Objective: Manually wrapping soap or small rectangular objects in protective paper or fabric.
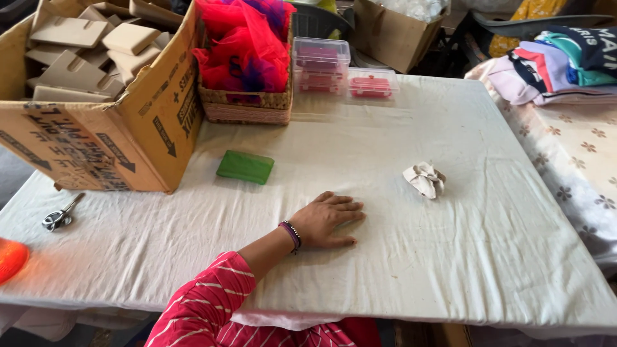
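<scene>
My left hand lies flat on the white tablecloth, palm down, fingers stretched and close together, holding nothing; a beaded bracelet circles the wrist and a red striped sleeve covers the arm. I cannot see my right hand anywhere in the view. Nearest to the resting hand, up and to its left, I see a green soap bar lying flat on the cloth, apart from the fingers. To the right of the hand sits a crumpled white paper wad, also apart from it. At the far left a large cardboard box stands open, filled with folded cardboard pieces. Beside it a woven basket holds red netting. Clear plastic boxes are stacked behind, and scissors lie near the left edge.
</scene>
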